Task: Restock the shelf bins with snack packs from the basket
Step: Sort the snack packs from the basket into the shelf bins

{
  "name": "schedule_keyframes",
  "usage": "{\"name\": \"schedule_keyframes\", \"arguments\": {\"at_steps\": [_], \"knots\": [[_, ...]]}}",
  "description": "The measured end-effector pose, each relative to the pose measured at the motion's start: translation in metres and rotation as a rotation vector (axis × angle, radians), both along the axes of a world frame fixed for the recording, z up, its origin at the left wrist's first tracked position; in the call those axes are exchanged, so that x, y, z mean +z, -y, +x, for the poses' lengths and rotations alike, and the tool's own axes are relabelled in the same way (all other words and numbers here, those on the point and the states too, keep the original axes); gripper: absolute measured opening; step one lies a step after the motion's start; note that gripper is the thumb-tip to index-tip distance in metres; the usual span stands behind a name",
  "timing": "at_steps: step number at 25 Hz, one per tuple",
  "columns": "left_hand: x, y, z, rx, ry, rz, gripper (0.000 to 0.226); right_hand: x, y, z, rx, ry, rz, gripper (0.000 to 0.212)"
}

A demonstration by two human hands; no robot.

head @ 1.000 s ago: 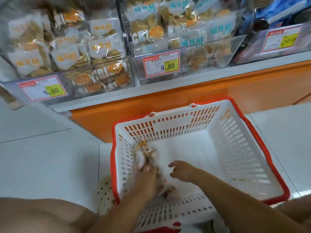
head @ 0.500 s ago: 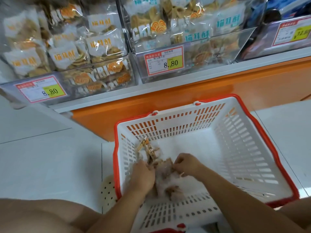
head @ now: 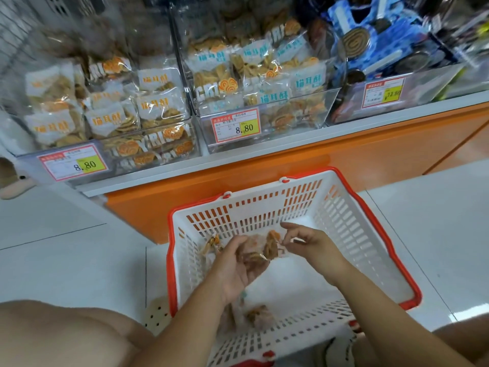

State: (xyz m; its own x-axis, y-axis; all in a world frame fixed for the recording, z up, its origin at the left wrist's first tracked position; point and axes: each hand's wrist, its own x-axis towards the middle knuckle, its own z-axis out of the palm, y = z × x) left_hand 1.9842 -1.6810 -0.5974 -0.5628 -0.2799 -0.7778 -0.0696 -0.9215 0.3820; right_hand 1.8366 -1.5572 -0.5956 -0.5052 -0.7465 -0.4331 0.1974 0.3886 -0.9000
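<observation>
A white basket with a red rim (head: 370,210) sits on the floor below the shelf. My left hand (head: 235,268) is raised inside it, palm up, fingers curled round clear snack packs (head: 254,250) of brown biscuits. My right hand (head: 309,242) pinches the edge of one of those packs at its right side. Another pack (head: 256,313) lies on the basket floor near the front wall. On the shelf above stand clear bins: a left bin (head: 158,154) of orange-lettered packs and a middle bin (head: 296,120) of blue-lettered packs, both well filled.
A third bin (head: 423,88) at the right holds blue packs of dark biscuits. Price tags reading 8.80 (head: 235,125) hang on the bin fronts. An orange shelf base (head: 344,165) runs behind the basket. White floor tiles (head: 66,260) lie left and right; my knees frame the bottom.
Both hands have lifted from the basket floor with snack packs in them. My left hand turned palm up, and my right hand moved right to pinch a pack's edge.
</observation>
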Motion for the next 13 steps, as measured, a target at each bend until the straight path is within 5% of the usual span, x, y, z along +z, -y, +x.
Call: {"name": "schedule_keyframes", "arguments": {"at_steps": [4,13], "knots": [[0.0027,-0.0055,-0.0037,-0.02,-0.084,-0.105,0.034,0.0059,-0.0034,0.0005,-0.175,0.147,0.021,0.023],[0.0053,-0.0102,0.0023,-0.043,-0.175,-0.1,0.036,0.0048,-0.0009,0.0075,-0.242,0.109,-0.017,0.016]]}}
